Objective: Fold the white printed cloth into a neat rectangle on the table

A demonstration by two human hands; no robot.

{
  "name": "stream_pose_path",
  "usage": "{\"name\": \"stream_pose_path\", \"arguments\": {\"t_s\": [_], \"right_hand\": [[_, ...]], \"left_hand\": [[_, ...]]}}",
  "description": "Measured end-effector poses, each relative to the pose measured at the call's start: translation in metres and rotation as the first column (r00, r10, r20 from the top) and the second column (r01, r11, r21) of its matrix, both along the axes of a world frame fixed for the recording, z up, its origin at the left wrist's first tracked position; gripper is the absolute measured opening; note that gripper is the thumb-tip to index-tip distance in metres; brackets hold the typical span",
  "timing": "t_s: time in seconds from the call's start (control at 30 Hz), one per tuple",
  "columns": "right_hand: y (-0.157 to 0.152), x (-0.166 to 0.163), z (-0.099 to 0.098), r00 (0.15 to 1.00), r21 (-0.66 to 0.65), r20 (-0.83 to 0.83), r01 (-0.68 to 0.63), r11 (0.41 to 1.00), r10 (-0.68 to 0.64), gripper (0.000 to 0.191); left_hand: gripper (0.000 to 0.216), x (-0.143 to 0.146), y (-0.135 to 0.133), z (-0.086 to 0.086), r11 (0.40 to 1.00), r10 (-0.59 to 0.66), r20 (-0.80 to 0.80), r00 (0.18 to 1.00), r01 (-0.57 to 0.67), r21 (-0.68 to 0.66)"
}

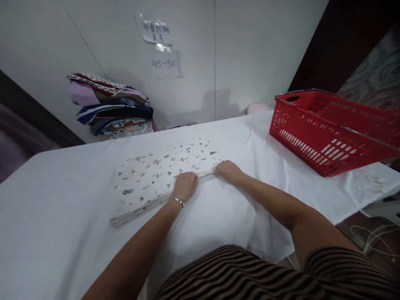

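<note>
A white cloth (159, 173) with small scattered prints lies folded in a long flat rectangle on the white-covered table (62, 191). Its near edge shows several stacked layers. My left hand (186, 185), with a bracelet at the wrist, is closed over that near edge, right of its middle. At the near right corner, my right hand (230, 171) has its fingers curled around the cloth's edge. The fingertips of both hands are partly hidden.
A red plastic basket (306, 137) with metal handles stands at the table's right side. Against the wall at the back left rises a pile of folded fabrics (112, 106). Paper signs (164, 63) are taped to the wall. White cables (371, 237) hang at lower right.
</note>
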State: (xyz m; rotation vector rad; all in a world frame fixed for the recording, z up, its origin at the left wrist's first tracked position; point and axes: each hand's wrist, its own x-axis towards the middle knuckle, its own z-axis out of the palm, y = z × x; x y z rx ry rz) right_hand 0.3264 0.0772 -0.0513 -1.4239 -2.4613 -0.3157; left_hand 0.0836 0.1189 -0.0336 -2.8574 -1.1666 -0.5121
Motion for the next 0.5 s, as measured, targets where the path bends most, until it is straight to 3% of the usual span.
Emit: {"name": "stream_pose_path", "arguments": {"t_s": [0.2, 0.5], "right_hand": [[-0.005, -0.004, 0.003, 0.996, 0.046, -0.039, -0.081, 0.996, 0.082, 0.017], [-0.004, -0.016, -0.001, 0.99, 0.105, -0.018, -0.135, 0.985, 0.137, 0.019]], "left_hand": [[0.016, -0.001, -0.001, -0.005, 0.999, -0.016, -0.008, 1.0, 0.016, 0.039], [0.019, 0.012, -0.006, -0.004, 0.986, -0.129, -0.109, 0.986, 0.139, 0.092]]}}
